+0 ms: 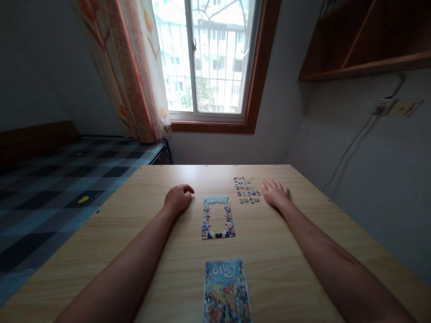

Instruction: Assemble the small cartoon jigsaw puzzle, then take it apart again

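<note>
A jigsaw puzzle frame (pixel 217 217), only its border assembled, lies in the middle of the wooden table (pixel 286 251). Several loose puzzle pieces (pixel 247 189) are laid out in rows just behind and right of it. A colourful "Bluey" reference picture (pixel 227 291) lies flat near the front edge. My left hand (pixel 178 197) rests on the table left of the frame, fingers curled into a loose fist with nothing seen in it. My right hand (pixel 275 194) lies flat beside the loose pieces, fingers stretched out, touching none of them.
A bed with a dark checked cover (pixel 50 188) stands left of the table. A barred window (pixel 210 58) with a patterned curtain (pixel 131 76) is behind. A wooden shelf (pixel 363 40) and a wall socket with cable (pixel 384 106) are on the right wall.
</note>
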The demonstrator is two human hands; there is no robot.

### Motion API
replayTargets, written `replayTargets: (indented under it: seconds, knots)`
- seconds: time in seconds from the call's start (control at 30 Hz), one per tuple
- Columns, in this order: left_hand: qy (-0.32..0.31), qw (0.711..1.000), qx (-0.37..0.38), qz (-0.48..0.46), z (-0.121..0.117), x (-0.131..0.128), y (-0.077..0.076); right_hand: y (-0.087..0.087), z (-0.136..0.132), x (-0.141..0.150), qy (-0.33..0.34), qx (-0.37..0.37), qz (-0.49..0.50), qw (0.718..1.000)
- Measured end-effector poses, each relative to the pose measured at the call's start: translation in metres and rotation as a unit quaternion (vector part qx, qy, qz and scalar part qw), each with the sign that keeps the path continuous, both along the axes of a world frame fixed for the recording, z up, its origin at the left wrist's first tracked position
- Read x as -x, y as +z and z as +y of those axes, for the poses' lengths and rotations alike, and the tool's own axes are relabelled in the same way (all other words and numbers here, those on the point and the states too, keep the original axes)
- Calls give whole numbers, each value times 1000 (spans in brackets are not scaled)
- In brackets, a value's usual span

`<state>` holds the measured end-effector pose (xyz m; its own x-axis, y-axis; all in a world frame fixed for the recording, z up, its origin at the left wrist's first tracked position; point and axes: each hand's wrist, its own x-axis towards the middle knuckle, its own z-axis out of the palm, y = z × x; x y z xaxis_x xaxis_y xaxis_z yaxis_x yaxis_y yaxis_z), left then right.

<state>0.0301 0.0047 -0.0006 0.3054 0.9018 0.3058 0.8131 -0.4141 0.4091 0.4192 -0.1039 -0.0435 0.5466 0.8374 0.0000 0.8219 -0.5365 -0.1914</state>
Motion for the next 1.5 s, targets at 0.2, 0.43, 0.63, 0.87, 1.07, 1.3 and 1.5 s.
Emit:
replayTargets:
  seconds: [0.2,0.43,0.63,0.87,1.07,1.3,1.5]
  knots:
    - [-5,1000,4,2,1,-1,-2,0,0,-6,48,-31,-6,998]
    - [-4,1000,12,21,-5,-3,4,-1,1,-12,92,-64,-19,994]
    - [-1,999,21,36,-6,-3,6,-3,2,-11,95,-76,-24,992]
    - [0,999,17,34,-3,-3,3,-5,3,-13,93,-81,-28,992]
    - [-2,999,18,32,-3,-2,2,-6,3,-12,94,-89,-29,991]
    - [0,999,19,27,-3,-3,3,-10,5,-16,101,-103,-30,989]
    - [0,999,20,29,-5,-4,5,-13,6,-19,109,-121,-18,986]
